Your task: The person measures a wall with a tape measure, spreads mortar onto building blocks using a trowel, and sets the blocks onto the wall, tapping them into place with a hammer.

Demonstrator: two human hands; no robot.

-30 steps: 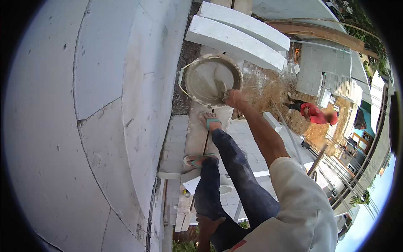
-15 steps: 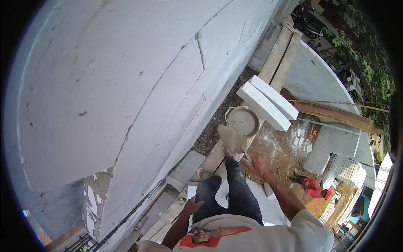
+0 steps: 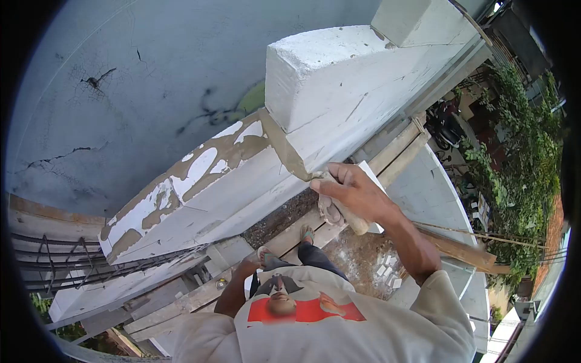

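Note:
My right hand [image 3: 357, 196] grips the mortar-crusted handle of a trowel [image 3: 284, 148]. The mortar-covered blade points up and left. It meets the lower end of a raised white block [image 3: 327, 75], where the block stands above the lower course. Along the top of that lower course [image 3: 193, 172] lie patchy smears of grey mortar with white showing between them. My left hand [image 3: 245, 268] hangs low beside my left leg; its fingers are mostly hidden, and nothing in it can be made out.
My feet stand on wooden planks [image 3: 284, 245] alongside the wall. A grey cracked wall [image 3: 121, 109] rises behind the blocks. Steel reinforcing bars [image 3: 54, 251] stick out at the left. Below on the right lie small white block pieces [image 3: 387, 269] on the ground, with a brown timber [image 3: 454, 245] nearby.
My right hand has lifted the mortar-loaded trowel from beside the mortar bucket up to the wall. The view has shifted to the wall's top, and my left hand has come off my thigh.

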